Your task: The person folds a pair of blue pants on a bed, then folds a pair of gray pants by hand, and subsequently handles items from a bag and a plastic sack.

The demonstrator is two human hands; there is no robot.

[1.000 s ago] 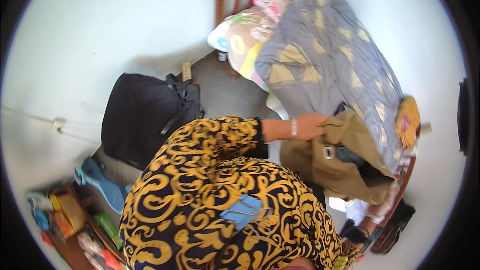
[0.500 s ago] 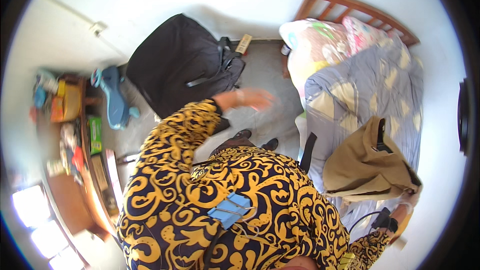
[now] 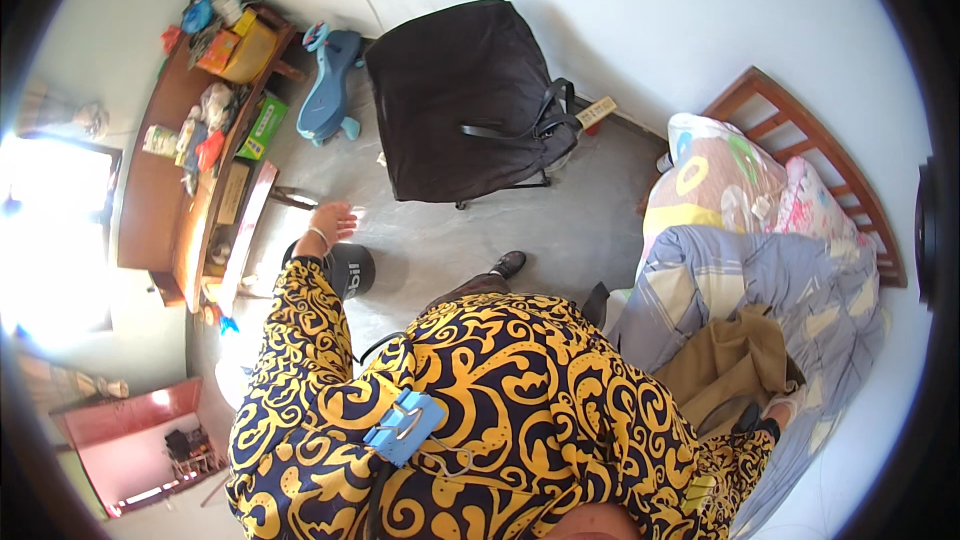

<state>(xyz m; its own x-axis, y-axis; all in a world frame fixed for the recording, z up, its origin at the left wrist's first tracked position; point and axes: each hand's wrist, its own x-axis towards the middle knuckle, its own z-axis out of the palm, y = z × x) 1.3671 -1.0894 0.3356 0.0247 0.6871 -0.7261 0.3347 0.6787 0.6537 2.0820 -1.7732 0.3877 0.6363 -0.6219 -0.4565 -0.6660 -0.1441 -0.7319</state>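
My left hand [image 3: 333, 223] reaches out over the floor with its fingers stretched and holds nothing. Just below it stands a black bucket [image 3: 352, 272], partly hidden by my forearm. At the far right, my right hand [image 3: 782, 410] grips the edge of a khaki cloth item [image 3: 735, 360]; the fingers are mostly hidden. The khaki cloth lies bunched and creased against the grey patterned quilt [image 3: 670, 275] on the bed. Whether it is a garment or a bag I cannot tell.
A large black cloth-covered thing with straps [image 3: 460, 90] stands by the wall. To its left is a blue ride-on toy [image 3: 330, 90], then a wooden desk [image 3: 150, 210] with packages on it. Pillows [image 3: 720, 180] lie by the wooden headboard [image 3: 800, 130]. My shoe [image 3: 509, 264] shows on the floor.
My body and view have turned left. My left hand has swung from in front of me out to the left, near the bucket. The khaki cloth, raised before, now sits lower and more crumpled.
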